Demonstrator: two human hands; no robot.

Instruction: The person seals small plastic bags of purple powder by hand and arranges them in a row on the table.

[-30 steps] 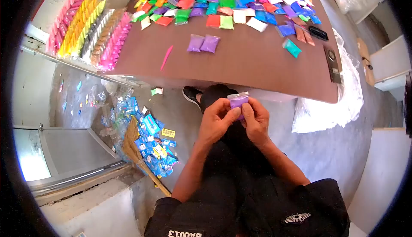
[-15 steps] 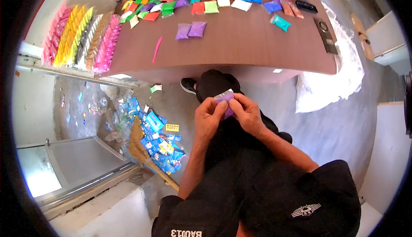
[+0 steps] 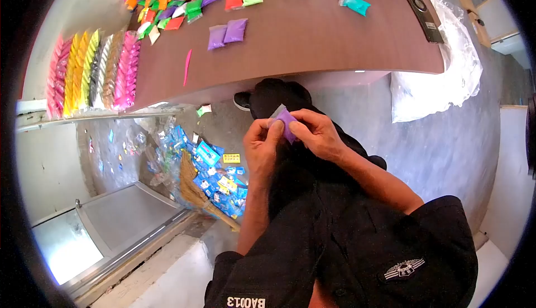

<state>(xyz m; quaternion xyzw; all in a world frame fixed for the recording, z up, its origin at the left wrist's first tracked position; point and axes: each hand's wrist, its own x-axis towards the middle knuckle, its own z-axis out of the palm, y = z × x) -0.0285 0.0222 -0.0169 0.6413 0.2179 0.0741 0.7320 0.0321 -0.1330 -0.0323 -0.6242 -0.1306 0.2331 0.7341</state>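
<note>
Above my lap, both hands grip a small clear packet of purple clay-like material [image 3: 285, 123]. My left hand [image 3: 262, 143] pinches its left side, thumb on top and fingers curled underneath. On the right edge, my right hand [image 3: 317, 132] is closed with thumb and forefinger. The packet's clear end points up and left, tilted. Two similar purple packets [image 3: 228, 33] lie side by side on the brown table [image 3: 312, 43] ahead. Left of them is a thin pink plastic strip [image 3: 187, 67].
Many coloured packets [image 3: 192, 8] cover the table's far side. Bundled strips of packets [image 3: 92, 73] stand at left. A dark device [image 3: 422, 19] lies by the right edge, near white plastic sheeting [image 3: 435, 85]. A broom [image 3: 195, 188] and blue wrappers [image 3: 220, 185] lie on the floor.
The purple packet has tilted to the left, and both hands have shifted slightly with it. The camera view has turned, so the table sits higher and slanted.
</note>
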